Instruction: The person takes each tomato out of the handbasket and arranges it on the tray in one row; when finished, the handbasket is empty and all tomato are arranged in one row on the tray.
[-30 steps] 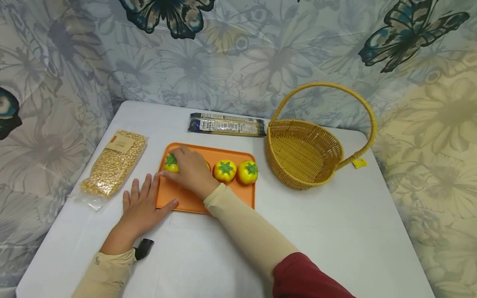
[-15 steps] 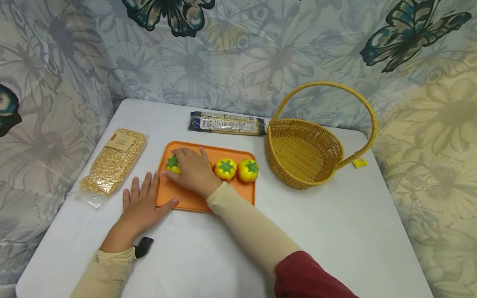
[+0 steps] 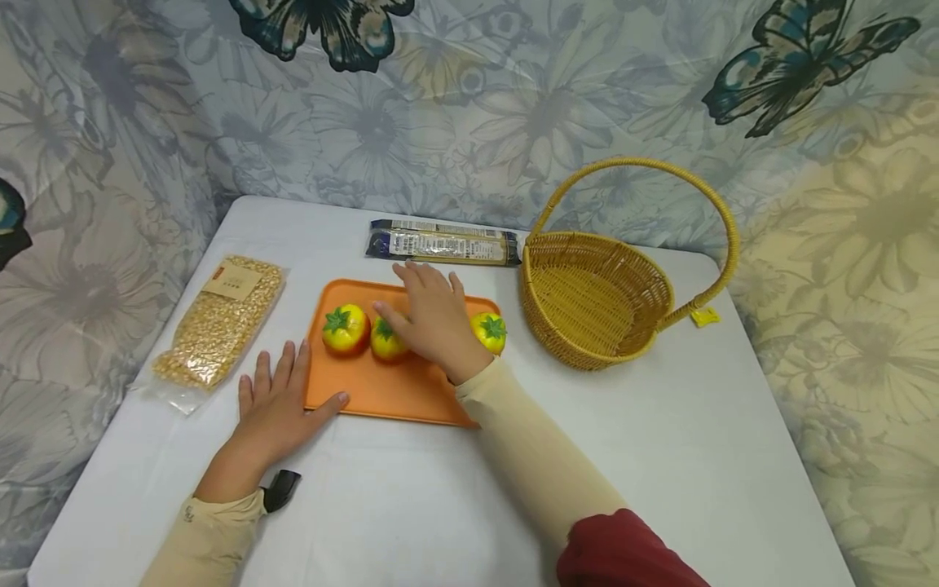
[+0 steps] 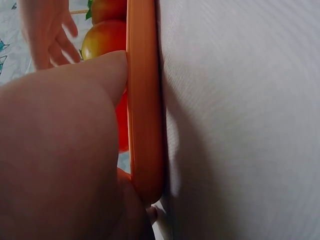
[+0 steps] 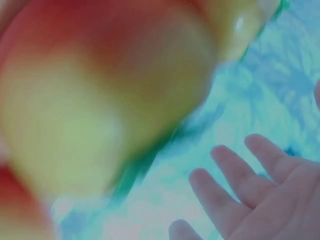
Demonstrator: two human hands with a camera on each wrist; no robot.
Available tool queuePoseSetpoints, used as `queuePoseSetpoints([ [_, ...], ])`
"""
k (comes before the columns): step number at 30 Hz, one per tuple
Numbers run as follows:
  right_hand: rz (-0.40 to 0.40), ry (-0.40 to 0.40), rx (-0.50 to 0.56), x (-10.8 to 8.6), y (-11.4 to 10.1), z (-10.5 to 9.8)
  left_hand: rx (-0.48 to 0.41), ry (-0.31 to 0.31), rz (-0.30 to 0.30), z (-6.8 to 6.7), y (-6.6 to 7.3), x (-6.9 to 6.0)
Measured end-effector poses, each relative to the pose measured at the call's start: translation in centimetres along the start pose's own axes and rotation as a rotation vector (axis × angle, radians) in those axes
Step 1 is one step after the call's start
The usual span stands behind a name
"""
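Observation:
Several yellow-and-red tomatoes with green leafy tops stand in a row on an orange tray (image 3: 396,395). The leftmost tomato (image 3: 346,329) and the second tomato (image 3: 386,341) show at the left; another tomato (image 3: 489,331) shows at the right end. My right hand (image 3: 436,322) is over the row between these, fingers extended and holding nothing; it hides what is under it. In the right wrist view a blurred tomato (image 5: 100,110) fills the upper left. My left hand (image 3: 271,416) lies spread at the tray's front left corner. Its thumb (image 4: 107,70) touches the rim in the left wrist view.
A wicker basket (image 3: 641,359) with a tall handle stands right of the tray. Behind the tray lies a long dark-ended packet (image 3: 443,244). Left of it is a clear bag of yellow kernels (image 3: 220,326). A small yellow piece (image 3: 705,317) lies by the basket.
My right hand has moved right along the row, off the leftmost tomatoes, which are now uncovered. It now hides part of the row farther right. My left hand stays in place.

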State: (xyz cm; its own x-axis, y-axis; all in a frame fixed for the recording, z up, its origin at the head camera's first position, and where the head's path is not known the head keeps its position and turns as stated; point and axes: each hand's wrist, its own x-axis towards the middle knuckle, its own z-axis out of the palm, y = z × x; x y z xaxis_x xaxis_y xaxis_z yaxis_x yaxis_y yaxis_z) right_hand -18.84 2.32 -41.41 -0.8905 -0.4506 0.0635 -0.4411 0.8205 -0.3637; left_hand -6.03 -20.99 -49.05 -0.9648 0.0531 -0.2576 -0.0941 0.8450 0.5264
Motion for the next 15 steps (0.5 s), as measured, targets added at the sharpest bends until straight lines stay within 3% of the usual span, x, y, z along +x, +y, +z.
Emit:
queuePoseSetpoints([
  [7, 0.095, 0.128, 0.007, -2.3, 4.5, -2.8, -0.006, 0.005, 0.002, 0.1, -0.3, 0.0],
  [15, 0.237, 0.199, 0.036, -5.9, 9.3, -5.6, 0.008, -0.011, 0.007, -0.3, -0.6, -0.5],
])
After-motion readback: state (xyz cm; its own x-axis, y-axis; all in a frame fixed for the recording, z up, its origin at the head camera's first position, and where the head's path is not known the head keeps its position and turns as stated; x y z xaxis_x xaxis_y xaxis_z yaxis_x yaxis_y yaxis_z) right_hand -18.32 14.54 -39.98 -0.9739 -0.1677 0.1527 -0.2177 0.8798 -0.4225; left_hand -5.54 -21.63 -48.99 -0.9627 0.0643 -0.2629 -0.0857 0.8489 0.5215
